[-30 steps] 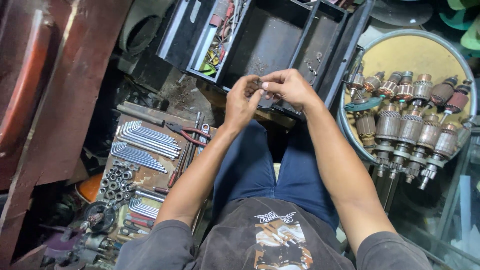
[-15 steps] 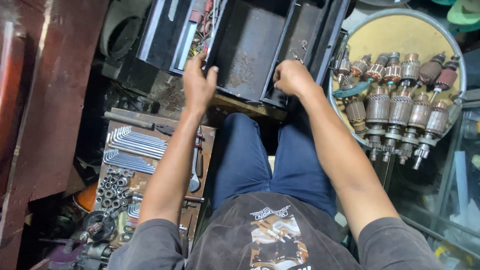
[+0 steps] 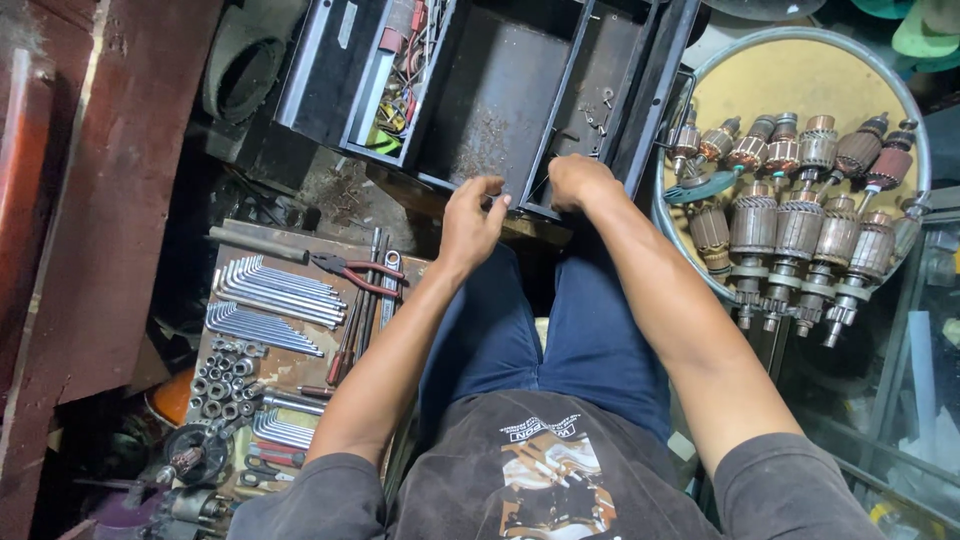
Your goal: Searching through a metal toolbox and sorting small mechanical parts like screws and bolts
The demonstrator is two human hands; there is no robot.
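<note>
An open black metal toolbox [image 3: 500,90] stands in front of my knees. My left hand [image 3: 468,225] rests at its near rim with the fingers curled and the fingertips pinched together. Whether it holds a small part I cannot tell. My right hand [image 3: 575,180] is a little to the right, at the divider beside the narrow right compartment. Its fingers curl over the rim and are hidden inside. The middle compartment looks bare apart from rust-coloured dust. I am seated, with my blue trousers [image 3: 540,330] below the hands.
A round metal tray [image 3: 790,75] on the right holds several motor armatures [image 3: 800,225]. On the left, a board carries rows of hex keys [image 3: 270,290], red-handled pliers [image 3: 350,268], sockets [image 3: 225,380] and wrenches. The toolbox's left tray [image 3: 400,70] holds wires and small items.
One second ago the hands were together above my lap, working on something small. They then spread apart on the toolbox rim. Now they are closer again at the near rim.
</note>
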